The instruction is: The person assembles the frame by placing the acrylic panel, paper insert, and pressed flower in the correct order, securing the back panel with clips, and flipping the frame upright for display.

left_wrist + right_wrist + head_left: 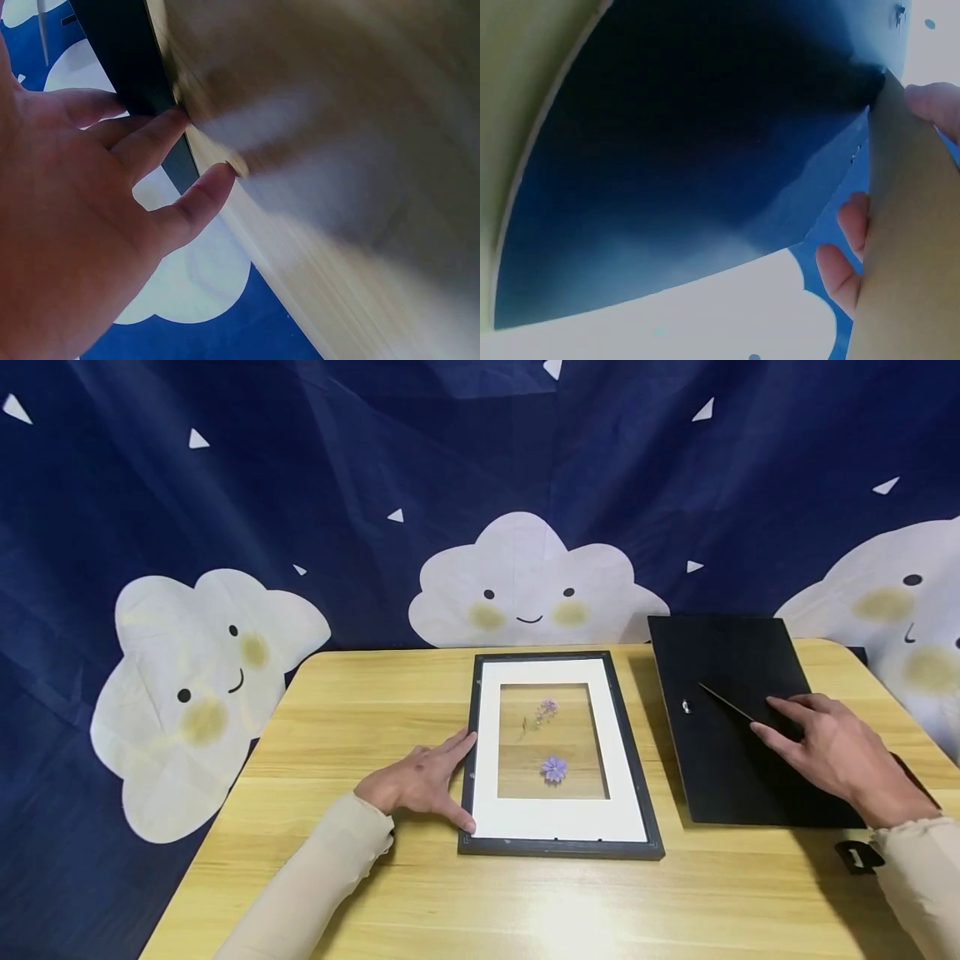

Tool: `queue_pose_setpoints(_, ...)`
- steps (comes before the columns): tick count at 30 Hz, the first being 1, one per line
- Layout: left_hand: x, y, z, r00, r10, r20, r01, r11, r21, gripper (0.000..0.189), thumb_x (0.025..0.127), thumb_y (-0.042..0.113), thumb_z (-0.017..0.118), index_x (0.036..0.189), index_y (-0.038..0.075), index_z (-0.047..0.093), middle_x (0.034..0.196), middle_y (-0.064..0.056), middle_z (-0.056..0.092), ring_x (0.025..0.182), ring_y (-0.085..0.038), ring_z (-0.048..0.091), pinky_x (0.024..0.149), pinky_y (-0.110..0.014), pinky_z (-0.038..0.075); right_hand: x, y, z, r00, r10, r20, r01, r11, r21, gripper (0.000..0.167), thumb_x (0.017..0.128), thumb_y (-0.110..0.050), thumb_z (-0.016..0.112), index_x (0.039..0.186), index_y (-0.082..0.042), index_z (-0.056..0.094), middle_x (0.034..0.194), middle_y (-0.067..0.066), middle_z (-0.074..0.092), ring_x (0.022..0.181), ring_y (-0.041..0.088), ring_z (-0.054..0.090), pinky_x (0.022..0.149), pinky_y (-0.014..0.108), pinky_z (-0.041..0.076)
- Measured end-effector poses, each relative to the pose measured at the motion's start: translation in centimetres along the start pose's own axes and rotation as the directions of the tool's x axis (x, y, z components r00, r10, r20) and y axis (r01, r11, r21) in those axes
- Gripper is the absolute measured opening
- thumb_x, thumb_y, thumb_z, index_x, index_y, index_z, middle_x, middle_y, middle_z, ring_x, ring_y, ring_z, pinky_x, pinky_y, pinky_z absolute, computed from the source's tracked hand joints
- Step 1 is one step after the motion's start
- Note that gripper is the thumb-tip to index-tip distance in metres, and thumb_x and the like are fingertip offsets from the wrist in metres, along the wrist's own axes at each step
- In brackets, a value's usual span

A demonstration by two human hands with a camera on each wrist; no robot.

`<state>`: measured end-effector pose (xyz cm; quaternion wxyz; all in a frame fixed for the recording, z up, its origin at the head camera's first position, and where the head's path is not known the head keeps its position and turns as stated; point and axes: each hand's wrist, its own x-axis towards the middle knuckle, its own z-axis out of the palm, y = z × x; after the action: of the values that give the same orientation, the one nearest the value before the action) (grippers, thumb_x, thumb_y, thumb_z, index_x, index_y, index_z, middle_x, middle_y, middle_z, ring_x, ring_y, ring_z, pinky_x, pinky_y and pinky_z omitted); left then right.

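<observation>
A black picture frame [652, 827] lies on the table, with a white mat [555, 818] inside it. Within the mat's window are a purple flower [553, 769] and a small pinkish flower sprig [546, 710]. My left hand [423, 781] touches the frame's left side with thumb and fingers spread. To the right, a black backing board [731, 760] lies at a slant. My right hand [847, 752] pinches its stand leg [726, 702], seen edge-on from above. The right wrist view shows the leg's tan face [907, 225] between thumb and fingers, raised off the board.
The light wooden table [360, 710] carries both pieces, the board reaching its back edge. A small black object [859, 857] shows beside the right sleeve. Behind the table hangs a dark blue cloth [360, 460] with smiling white clouds.
</observation>
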<state>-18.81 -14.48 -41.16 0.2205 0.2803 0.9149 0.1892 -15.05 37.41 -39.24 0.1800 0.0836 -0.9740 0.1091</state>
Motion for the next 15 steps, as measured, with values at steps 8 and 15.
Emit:
queue_pose_setpoints(8, 0.0, -0.1, 0.1, 1.000, -0.005, -0.009, 0.005, 1.000, -0.003, 0.136, 0.063, 0.065, 0.086, 0.162, 0.013, 0.008, 0.167, -0.005, 0.004, 0.150, -0.021, 0.018, 0.118, -0.049, 0.019, 0.1, -1.3, -0.3, 0.955, -0.228, -0.192, 0.214, 0.973, -0.086, 0.045, 0.101, -0.033, 0.060, 0.115, 0.010, 0.067, 0.118, 0.036, 0.056, 0.098, 0.057, 0.056, 0.085, 0.067, 0.043)
queue_pose_setpoints(15, 0.0, -0.1, 0.2, 1.000, -0.002, -0.014, 0.002, 1.000, -0.010, 0.136, 0.063, 0.064, 0.086, 0.162, 0.014, 0.008, 0.167, -0.004, 0.004, 0.150, -0.021, 0.020, 0.117, -0.049, 0.019, 0.5, -2.3, -0.9, 0.919, -0.324, -0.222, 0.287, 0.940, -0.182, 0.088, 0.104, -0.060, 0.014, 0.108, 0.007, 0.072, 0.108, 0.033, 0.061, 0.087, 0.052, 0.061, 0.073, 0.063, 0.047)
